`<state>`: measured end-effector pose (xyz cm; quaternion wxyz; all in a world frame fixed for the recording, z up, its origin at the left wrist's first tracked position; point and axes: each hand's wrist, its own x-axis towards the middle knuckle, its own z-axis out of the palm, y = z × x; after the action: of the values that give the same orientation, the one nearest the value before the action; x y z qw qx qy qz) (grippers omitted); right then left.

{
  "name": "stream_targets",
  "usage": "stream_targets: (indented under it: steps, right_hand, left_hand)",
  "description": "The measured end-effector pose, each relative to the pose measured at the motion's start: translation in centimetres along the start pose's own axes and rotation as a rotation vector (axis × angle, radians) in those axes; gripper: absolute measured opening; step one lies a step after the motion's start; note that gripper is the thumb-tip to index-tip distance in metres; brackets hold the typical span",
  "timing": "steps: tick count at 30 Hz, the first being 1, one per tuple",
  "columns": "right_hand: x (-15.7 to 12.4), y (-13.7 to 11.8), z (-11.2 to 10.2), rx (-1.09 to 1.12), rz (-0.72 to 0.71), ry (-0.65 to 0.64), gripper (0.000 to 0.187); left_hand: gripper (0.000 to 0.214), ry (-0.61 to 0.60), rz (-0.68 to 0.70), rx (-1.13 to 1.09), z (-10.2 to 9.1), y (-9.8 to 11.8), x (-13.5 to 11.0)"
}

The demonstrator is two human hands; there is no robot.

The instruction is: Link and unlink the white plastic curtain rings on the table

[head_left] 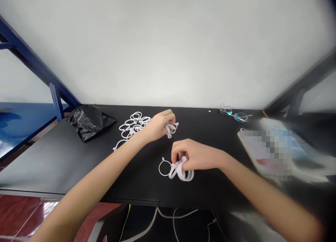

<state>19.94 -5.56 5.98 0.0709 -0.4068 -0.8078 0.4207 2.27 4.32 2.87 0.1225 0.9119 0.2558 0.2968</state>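
Observation:
White curtain rings, each with a small eyelet, lie on the black table. My left hand [160,124] is closed, its fingertips down around a few white rings [171,130] at the table's middle. Nearer to me, my right hand [195,153] pinches a small bunch of rings [186,174] between thumb and fingers; the exact grip is partly hidden. One single ring [159,168] lies flat just left of that bunch. Behind my left forearm spreads a loose pile of rings [135,124], partly covered by the arm.
A crumpled black plastic bag [89,121] sits at the back left. Eyeglasses [233,114] rest near the wall at the right. A phone-like object [258,154], partly blurred out, and plastic packaging [312,161] lie farther right. Cables [174,217] hang below the table's front edge [78,196].

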Motion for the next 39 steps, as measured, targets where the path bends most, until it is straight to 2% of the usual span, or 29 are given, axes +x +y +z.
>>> stream_targets:
  steps: [3, 5, 8, 10, 12, 15, 18, 23, 26, 30, 35, 39]
  right_hand:
    - [1.7, 0.1, 2.6, -0.132, 0.035, 0.126, 0.012]
    - [2.6, 0.5, 3.7, -0.190, 0.077, 0.177, 0.013]
    - [2.9, 1.4, 3.4, -0.258, 0.151, 0.211, 0.021]
    - [2.5, 2.3, 2.4, -0.288, 0.209, 0.244, 0.028]
    - [2.0, 3.2, 1.2, -0.222, 0.236, 0.286, 0.026]
    - [1.3, 4.5, 0.3, -0.042, 0.076, 0.426, 0.018]
    - [1.2, 5.1, 0.8, 0.077, -0.109, 0.555, 0.017]
    - [1.6, 5.2, 2.3, 0.099, -0.276, 0.743, 0.017]
    - [1.8, 5.0, 2.8, 0.097, -0.340, 0.787, 0.013]
    - [1.7, 4.7, 3.0, -0.023, -0.376, 0.836, 0.010]
    - [1.5, 4.2, 3.3, -0.104, -0.374, 0.888, 0.008]
    - [1.6, 4.1, 3.4, -0.091, -0.426, 0.887, 0.015]
  left_hand:
    - [0.021, 0.098, 0.046, 0.040, -0.8, 0.6, -2.3]
    - [0.017, 0.242, 0.106, 0.085, -0.6, 0.5, -3.6]
    - [0.013, 0.423, 0.212, 0.167, 0.2, 0.3, -4.9]
    - [0.012, 0.435, 0.193, 0.168, 0.5, 0.4, -5.3]
    - [0.020, 0.387, 0.140, 0.121, 0.6, 0.7, -5.5]
    - [0.022, 0.298, 0.140, 0.110, 0.6, 1.4, -5.7]
    - [0.016, 0.262, 0.104, 0.124, 0.8, 2.0, -5.9]
    - [0.020, 0.219, -0.123, -0.201, 1.1, 3.2, -6.2]
    - [0.026, 0.173, -0.229, -0.409, 1.2, 3.5, -6.2]
    - [0.030, 0.032, -0.339, -0.712, 1.1, 3.4, -6.1]
    - [0.035, -0.177, -0.310, -0.976, 1.0, 3.4, -6.1]
    - [0.030, -0.197, -0.312, -1.041, 1.2, 3.4, -6.2]
